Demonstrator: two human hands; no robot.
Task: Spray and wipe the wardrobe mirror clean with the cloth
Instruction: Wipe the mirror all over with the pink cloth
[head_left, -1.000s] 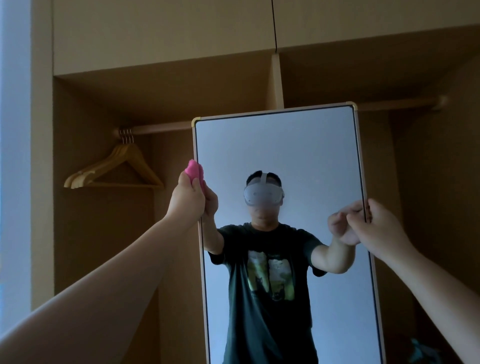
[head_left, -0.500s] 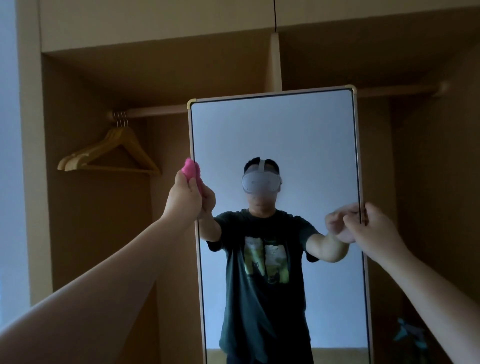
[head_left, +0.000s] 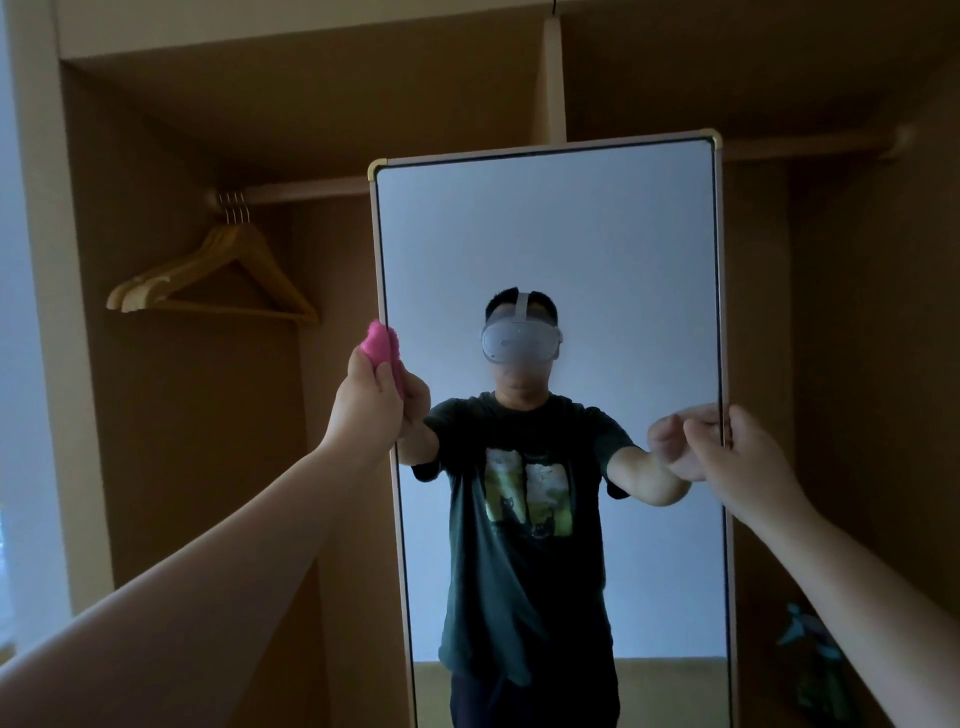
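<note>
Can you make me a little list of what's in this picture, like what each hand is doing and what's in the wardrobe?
Mirror: upright, in front of the wardrobe
Left hand: grips pink cloth at the mirror's left edge
Right hand: grips the mirror's right edge
Hangers: wooden, on the left rail

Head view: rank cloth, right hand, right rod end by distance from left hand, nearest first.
1. Cloth: gripped in left hand, at mirror left edge.
2. Right hand: grips mirror's right edge.
3. Rod end: far upper right.
</note>
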